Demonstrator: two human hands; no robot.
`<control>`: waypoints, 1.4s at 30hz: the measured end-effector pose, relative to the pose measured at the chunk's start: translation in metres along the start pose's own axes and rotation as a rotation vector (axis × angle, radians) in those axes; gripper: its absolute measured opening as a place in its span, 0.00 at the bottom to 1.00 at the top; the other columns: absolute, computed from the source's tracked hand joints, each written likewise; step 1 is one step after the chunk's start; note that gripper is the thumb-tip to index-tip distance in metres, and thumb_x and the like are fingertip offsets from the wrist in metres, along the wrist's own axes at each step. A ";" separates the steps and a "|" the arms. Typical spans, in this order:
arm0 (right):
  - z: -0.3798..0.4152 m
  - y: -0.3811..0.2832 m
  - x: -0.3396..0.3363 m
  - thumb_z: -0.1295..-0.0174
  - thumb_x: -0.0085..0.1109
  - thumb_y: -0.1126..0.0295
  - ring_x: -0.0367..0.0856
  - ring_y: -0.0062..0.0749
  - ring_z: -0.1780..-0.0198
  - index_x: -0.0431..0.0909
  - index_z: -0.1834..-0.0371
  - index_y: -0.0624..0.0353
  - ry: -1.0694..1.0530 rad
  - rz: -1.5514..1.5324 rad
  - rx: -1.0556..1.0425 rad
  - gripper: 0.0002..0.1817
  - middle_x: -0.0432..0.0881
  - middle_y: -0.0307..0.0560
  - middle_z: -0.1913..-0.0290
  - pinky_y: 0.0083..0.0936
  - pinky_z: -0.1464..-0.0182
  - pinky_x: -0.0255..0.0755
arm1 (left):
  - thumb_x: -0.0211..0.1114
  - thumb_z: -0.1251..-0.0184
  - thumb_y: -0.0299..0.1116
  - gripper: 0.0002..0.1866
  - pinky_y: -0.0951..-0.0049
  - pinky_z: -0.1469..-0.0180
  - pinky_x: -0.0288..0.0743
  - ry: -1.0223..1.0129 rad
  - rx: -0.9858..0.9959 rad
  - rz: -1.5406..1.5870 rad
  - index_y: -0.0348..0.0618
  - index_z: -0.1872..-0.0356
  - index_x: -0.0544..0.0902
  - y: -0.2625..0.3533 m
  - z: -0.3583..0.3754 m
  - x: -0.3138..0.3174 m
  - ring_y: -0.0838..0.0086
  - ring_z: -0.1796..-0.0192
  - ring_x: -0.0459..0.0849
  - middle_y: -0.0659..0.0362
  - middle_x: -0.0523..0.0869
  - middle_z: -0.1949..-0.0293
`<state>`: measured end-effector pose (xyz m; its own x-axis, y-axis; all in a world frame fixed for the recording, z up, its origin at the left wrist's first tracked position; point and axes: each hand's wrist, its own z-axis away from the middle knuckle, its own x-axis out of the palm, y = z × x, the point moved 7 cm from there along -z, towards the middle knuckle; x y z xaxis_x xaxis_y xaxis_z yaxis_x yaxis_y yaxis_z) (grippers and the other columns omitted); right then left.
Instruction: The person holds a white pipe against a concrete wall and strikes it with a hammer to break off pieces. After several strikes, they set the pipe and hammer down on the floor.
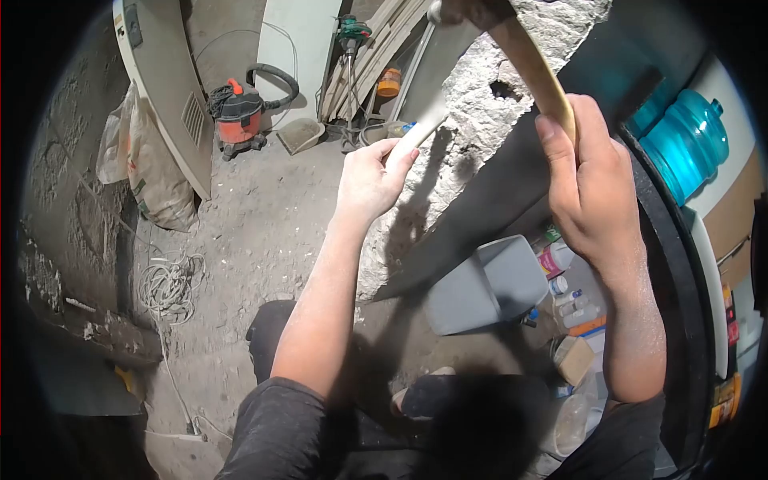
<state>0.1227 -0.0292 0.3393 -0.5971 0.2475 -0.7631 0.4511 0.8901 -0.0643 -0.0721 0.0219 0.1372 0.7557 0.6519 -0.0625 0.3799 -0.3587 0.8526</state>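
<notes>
My right hand (592,180) is wrapped round the wooden handle of a hammer (540,76). The hammer's dark head is raised at the top edge of the view, partly cut off. Lower and to the left, my left hand (372,182) grips a pale, slim chisel (422,132), its far end slanting up to the right and smeared by motion. That end overlaps the broken face of a rough, whitish wall edge (472,120), which is pitted and has a dark hole. White dust coats my left hand and right forearm.
Below the wall edge stands a grey bin (460,296), with bottles and boxes beside it. A blue water jug (688,148) is at the right. Behind are a red shop vacuum (238,120), a dustpan (301,136) and wooden planks (372,56). A coiled cable (170,284) lies on the dusty floor.
</notes>
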 end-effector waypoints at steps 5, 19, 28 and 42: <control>0.013 0.033 0.049 0.26 0.52 0.63 0.82 0.66 0.65 0.66 0.55 0.60 -0.218 0.311 -0.026 0.12 0.82 0.62 0.71 0.54 0.64 0.76 | 0.70 0.31 0.38 0.16 0.76 0.55 0.79 0.082 0.031 0.031 0.37 0.50 0.88 -0.011 0.014 0.012 0.79 0.62 0.88 0.51 0.92 0.65; 0.009 0.025 0.061 0.25 0.51 0.60 0.84 0.62 0.67 0.66 0.55 0.60 -0.311 0.390 -0.018 0.13 0.83 0.61 0.69 0.53 0.67 0.78 | 0.69 0.31 0.41 0.17 0.71 0.57 0.80 0.118 0.011 0.042 0.38 0.51 0.88 -0.005 0.018 0.008 0.71 0.64 0.91 0.47 0.90 0.68; -0.010 -0.006 0.030 0.26 0.52 0.62 0.82 0.64 0.72 0.66 0.57 0.62 -0.088 0.228 -0.138 0.13 0.81 0.61 0.76 0.53 0.70 0.77 | 0.69 0.32 0.42 0.17 0.65 0.58 0.82 0.112 0.033 -0.018 0.38 0.54 0.89 -0.006 0.010 0.007 0.57 0.64 0.91 0.46 0.89 0.70; -0.004 -0.010 0.013 0.27 0.53 0.68 0.83 0.65 0.67 0.66 0.57 0.63 0.030 -0.002 -0.011 0.10 0.81 0.65 0.75 0.52 0.67 0.75 | 0.68 0.33 0.46 0.20 0.67 0.55 0.81 0.013 0.043 -0.137 0.37 0.53 0.89 0.005 -0.003 0.001 0.59 0.60 0.92 0.44 0.90 0.65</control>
<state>0.1074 -0.0333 0.3327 -0.6178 0.2574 -0.7430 0.4427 0.8948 -0.0581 -0.0708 0.0226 0.1426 0.6881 0.7055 -0.1697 0.5017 -0.2936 0.8137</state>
